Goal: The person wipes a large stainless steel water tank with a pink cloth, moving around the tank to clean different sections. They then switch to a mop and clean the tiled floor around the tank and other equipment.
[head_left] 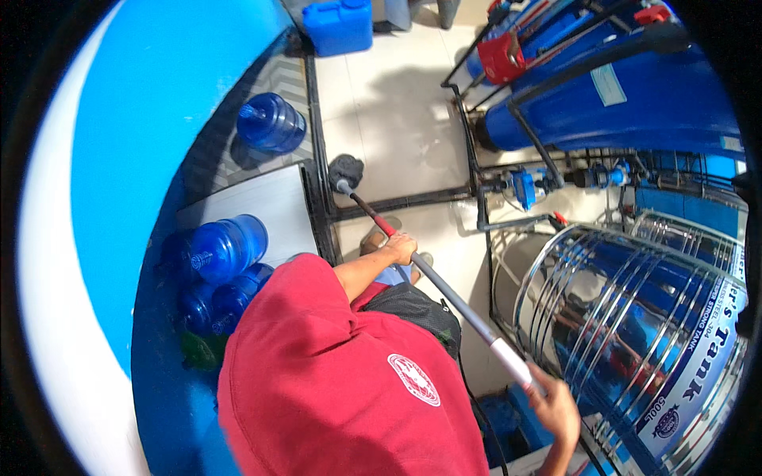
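A long-handled mop (458, 300) runs diagonally across the view, its handle part red, grey and white. Its round dark grey head (346, 170) is on the pale tiled floor, beside a black edge strip. My left hand (402, 247) is wrapped round the handle just below the red section. Farther up the handle, near the white end, my right hand (556, 408) grips it. The handle passes in front of my body, and my feet show partly beneath my left hand.
Several blue water jugs (230, 247) lie at the left, and another jug (271, 123) stands nearby. Ahead is a blue jerrycan (338, 28). Black pipes (474, 159), a long blue tank (619, 99) and a shiny steel tank (619, 309) crowd the right side.
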Motion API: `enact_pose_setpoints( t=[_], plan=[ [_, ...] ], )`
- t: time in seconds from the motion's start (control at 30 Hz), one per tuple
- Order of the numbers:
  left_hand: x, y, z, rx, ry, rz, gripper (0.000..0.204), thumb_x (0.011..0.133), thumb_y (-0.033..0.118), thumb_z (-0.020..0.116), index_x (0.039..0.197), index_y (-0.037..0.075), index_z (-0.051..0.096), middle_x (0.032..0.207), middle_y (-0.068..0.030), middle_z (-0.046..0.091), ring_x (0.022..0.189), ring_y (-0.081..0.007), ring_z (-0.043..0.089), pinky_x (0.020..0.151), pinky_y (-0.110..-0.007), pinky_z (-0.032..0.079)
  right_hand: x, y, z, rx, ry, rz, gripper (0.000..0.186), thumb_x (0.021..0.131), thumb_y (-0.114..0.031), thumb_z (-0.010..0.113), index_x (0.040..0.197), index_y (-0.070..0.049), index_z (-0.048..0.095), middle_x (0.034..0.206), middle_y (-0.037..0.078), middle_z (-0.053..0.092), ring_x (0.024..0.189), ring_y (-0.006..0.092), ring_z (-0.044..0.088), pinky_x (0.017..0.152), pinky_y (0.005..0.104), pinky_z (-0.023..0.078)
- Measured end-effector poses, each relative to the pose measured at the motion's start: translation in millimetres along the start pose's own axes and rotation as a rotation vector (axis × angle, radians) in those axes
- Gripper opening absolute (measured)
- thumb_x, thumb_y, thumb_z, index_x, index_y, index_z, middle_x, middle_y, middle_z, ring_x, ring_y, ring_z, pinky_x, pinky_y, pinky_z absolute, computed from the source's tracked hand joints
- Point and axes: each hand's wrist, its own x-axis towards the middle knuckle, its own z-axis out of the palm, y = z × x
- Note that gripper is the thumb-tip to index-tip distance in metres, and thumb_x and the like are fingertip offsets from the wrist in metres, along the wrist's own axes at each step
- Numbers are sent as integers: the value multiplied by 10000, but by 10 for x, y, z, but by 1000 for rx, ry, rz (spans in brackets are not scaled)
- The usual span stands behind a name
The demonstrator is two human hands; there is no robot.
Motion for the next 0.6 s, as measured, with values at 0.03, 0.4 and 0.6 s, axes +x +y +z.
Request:
enact_pose_setpoints(
  t=[0.03,0.4,0.6],
  plan=[
    [-5,68,81,30,-68,11,125,646,181,651,732,100,690,843,-173,669,946,-350,615,887,-508,438,-113,52,129,43,-2,83,431,861,-183,645,1253,-21,570,996,258,639,696,213,672,674,334,500],
    [1013,815,119,115,124,405,102,598,137,667,695,115,690,778,-75,665,907,-270,618,954,-472,437,-655,-293,602,243,261,207,418,923,-178,554,1320,-54,519,776,250,608,635,186,577,635,367,480],
    [1673,1133,6,21,187,420,97,609,127,651,705,115,658,835,-73,629,952,-276,594,959,-471,434,-475,-555,641,223,186,366,484,902,-133,589,1365,-54,473,809,284,614,583,157,511,568,337,474]
  ],
)
